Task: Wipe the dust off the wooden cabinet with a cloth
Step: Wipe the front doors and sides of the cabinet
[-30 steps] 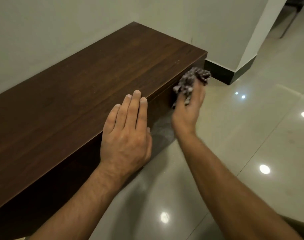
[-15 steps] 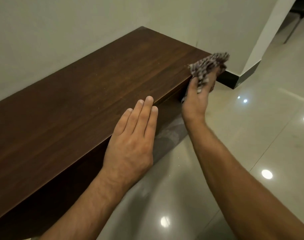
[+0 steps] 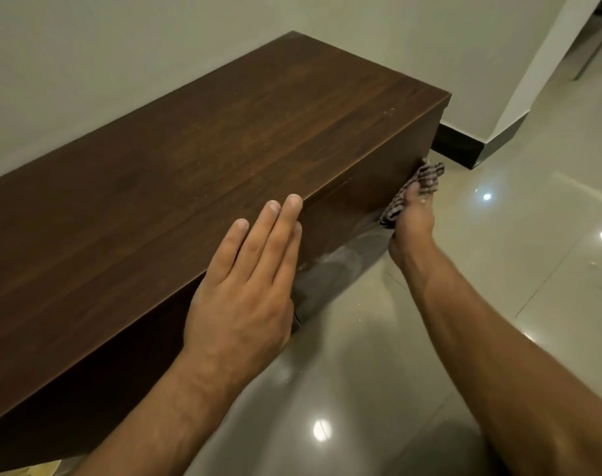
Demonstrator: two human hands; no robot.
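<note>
A long, low, dark wooden cabinet (image 3: 224, 139) runs along the wall from the lower left to the upper right. My left hand (image 3: 248, 286) lies flat on its front top edge, fingers together and empty. My right hand (image 3: 412, 221) presses a crumpled grey patterned cloth (image 3: 419, 187) against the cabinet's front face, low down near its right end corner. Part of the cloth is hidden between my palm and the wood. A few pale dust specks show on the top.
A pale wall (image 3: 121, 46) stands behind the cabinet. A glossy tiled floor (image 3: 498, 304) with light reflections spreads to the right. A wall corner with dark skirting (image 3: 464, 146) sits just past the cabinet's right end.
My right hand with the cloth has dropped from the cabinet's top right corner down to the lower front face. The left hand has stayed on the top edge. The view has shifted slightly.
</note>
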